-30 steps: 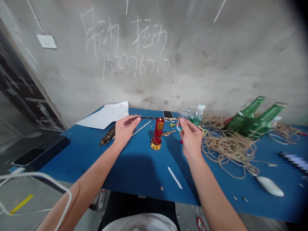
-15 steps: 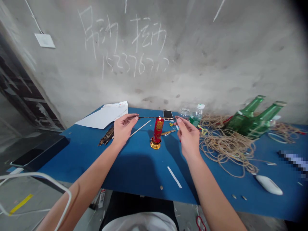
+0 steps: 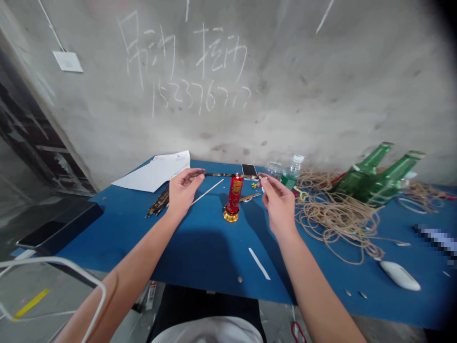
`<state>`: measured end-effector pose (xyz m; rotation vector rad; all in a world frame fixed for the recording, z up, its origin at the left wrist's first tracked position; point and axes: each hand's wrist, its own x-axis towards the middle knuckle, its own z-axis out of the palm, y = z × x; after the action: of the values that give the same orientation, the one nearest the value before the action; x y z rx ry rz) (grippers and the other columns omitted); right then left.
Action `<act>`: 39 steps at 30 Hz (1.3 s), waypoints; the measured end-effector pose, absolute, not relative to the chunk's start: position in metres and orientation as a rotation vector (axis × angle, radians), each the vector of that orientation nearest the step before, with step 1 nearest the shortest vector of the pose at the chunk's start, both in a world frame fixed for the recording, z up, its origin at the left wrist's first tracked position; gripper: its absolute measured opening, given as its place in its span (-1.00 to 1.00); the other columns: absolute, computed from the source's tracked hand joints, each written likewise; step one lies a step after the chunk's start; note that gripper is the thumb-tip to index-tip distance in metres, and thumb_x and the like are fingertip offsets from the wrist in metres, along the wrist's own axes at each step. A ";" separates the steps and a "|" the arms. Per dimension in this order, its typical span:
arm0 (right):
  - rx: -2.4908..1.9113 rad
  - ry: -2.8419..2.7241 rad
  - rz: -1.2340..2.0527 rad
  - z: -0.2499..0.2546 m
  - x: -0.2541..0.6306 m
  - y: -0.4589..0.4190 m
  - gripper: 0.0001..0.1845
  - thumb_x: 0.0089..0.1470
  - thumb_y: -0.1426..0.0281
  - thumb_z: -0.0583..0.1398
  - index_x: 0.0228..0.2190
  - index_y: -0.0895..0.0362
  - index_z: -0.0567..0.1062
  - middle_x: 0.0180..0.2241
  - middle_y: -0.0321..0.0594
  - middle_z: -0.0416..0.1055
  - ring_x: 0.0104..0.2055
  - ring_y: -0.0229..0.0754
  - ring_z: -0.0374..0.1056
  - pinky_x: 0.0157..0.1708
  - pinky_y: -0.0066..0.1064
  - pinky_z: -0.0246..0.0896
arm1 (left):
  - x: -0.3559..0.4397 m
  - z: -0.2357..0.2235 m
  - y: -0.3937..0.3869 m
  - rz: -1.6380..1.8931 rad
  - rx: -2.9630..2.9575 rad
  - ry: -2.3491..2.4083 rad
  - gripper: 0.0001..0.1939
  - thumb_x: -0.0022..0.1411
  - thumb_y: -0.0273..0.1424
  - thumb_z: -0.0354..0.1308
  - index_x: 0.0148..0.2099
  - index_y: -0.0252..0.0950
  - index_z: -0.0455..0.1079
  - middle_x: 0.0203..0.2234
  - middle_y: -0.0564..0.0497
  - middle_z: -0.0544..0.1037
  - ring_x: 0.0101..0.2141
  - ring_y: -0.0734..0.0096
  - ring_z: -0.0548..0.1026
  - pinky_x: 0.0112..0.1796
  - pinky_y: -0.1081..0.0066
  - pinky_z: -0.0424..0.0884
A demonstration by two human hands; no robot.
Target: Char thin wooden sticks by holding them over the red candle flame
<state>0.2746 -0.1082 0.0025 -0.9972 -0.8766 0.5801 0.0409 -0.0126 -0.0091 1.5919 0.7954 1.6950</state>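
A thin, flat, scorched strip (image 3: 217, 175) stretches level between my two hands, its middle passing over the flame at the top of a red candle (image 3: 234, 194). My left hand (image 3: 184, 186) pinches the strip's left end between thumb and fingers. At the other end, my right hand (image 3: 279, 199) has its thumb and fingertips closed on the strip. Gold lettering marks the candle, which stands upright in a gold holder (image 3: 231, 216). Partly behind my left wrist lies a bundle of dark, scorched strips (image 3: 158, 204). A pale thin stick (image 3: 207, 192) lies beside that hand.
Behind my right hand are a phone (image 3: 249, 170), a glass jar (image 3: 274, 167) and a clear bottle (image 3: 293, 170). Coiled cord (image 3: 335, 216) and green bottles (image 3: 387, 178) occupy the right side. White paper (image 3: 153, 172) and a black box (image 3: 60, 226) are at left.
The strip has turned so more of its flat, mottled face shows. My right hand has shifted very slightly left; my left hand and the candle stay about where they were.
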 end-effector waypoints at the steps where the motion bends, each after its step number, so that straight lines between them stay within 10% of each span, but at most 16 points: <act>1: -1.000 -0.881 0.580 0.002 0.275 -0.108 -0.50 0.01 0.02 0.42 -0.11 0.08 0.71 -0.31 -0.18 0.58 -0.59 -0.41 0.01 -0.62 -0.44 -0.16 | 0.041 -0.009 -0.012 1.693 1.594 0.797 -0.71 0.19 -0.19 0.39 -0.11 -0.24 0.64 -0.15 -0.12 0.71 -0.15 0.19 0.65 -0.16 0.27 0.59; 39: -1.020 -0.956 0.546 -0.008 0.277 -0.103 -0.51 0.06 0.04 0.39 -0.07 0.08 0.69 -0.25 -0.15 0.58 -0.59 -0.42 0.07 -0.64 -0.46 -0.05 | 0.043 -0.008 -0.010 1.741 1.481 0.769 -0.70 0.20 -0.19 0.40 -0.09 -0.25 0.66 -0.11 -0.13 0.70 -0.10 0.20 0.62 -0.05 0.25 0.54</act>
<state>0.2771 -0.1027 -0.0076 -1.0196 -0.9564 0.5465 0.0434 -0.0104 -0.0084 1.4812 0.7689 1.7411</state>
